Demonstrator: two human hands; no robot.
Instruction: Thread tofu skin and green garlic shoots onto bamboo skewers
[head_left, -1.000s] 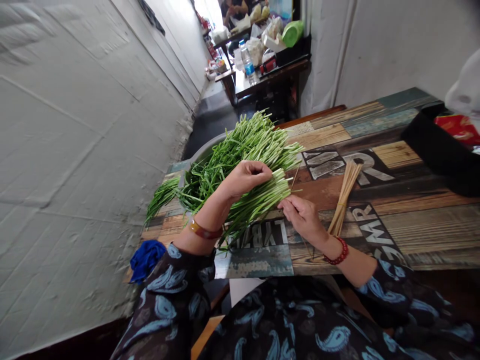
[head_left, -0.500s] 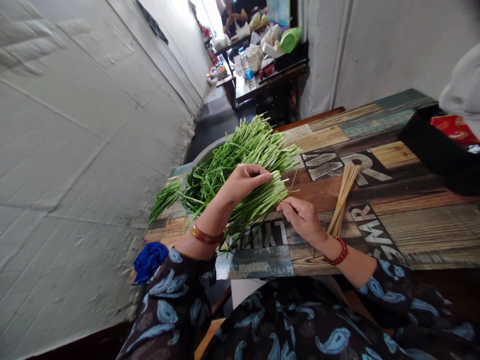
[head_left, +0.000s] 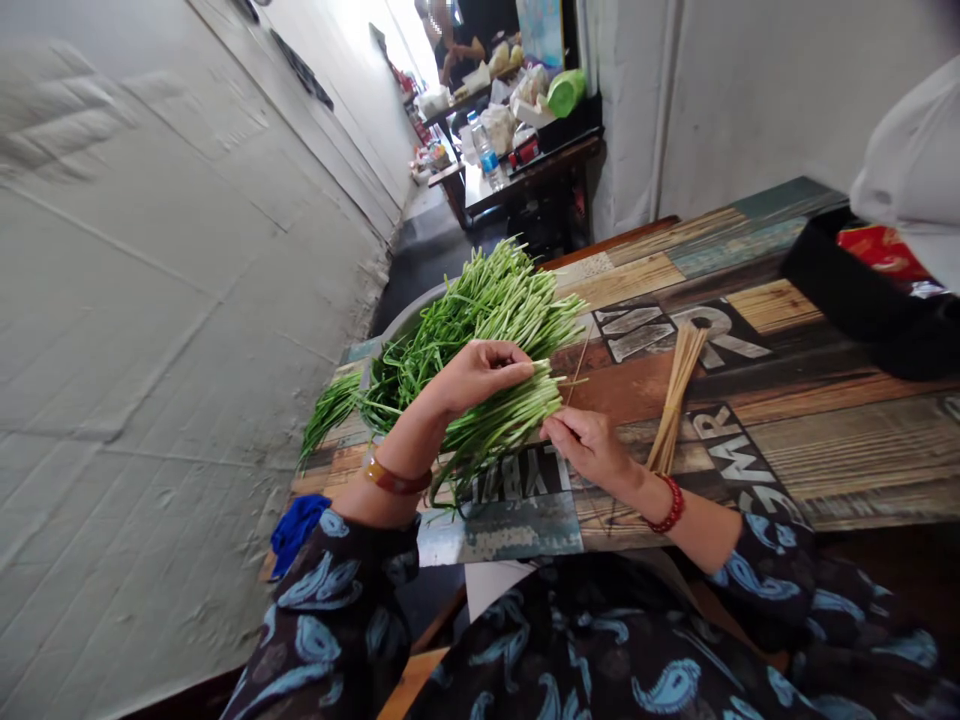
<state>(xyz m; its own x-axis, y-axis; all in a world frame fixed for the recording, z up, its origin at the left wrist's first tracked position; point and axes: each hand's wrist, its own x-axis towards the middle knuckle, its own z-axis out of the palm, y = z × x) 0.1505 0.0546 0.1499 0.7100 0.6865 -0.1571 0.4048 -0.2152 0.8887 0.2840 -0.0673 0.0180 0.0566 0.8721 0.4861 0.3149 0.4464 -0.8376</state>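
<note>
A large heap of green garlic chives (head_left: pixel 517 295) lies over a grey basin (head_left: pixel 409 322), the pale cut ends pointing right. My left hand (head_left: pixel 487 375) is closed over a smaller bunch of chives (head_left: pixel 502 415) at the near side, thumb and fingers near the stem ends. My right hand (head_left: pixel 589 445) pinches at the lower edge of those ends; what is between its fingertips is too small to make out. A thin stick (head_left: pixel 579 362) shows just beyond the stem ends. To the right of my right hand lies a bundle of bamboo skewers (head_left: pixel 679 395).
The table (head_left: pixel 847 420) has a wood-plank pattern with letters. A blue cloth (head_left: pixel 298 532) and loose chives (head_left: pixel 328 408) lie at its left end. A black container (head_left: pixel 847 285) holds a red packet at right. Behind, another table bears a water bottle (head_left: pixel 486 150) and bags; a person sits beyond.
The view has shifted slightly. Both hands stay at the bunch's stem ends, with my right fingertips still pinched at its lower edge.
</note>
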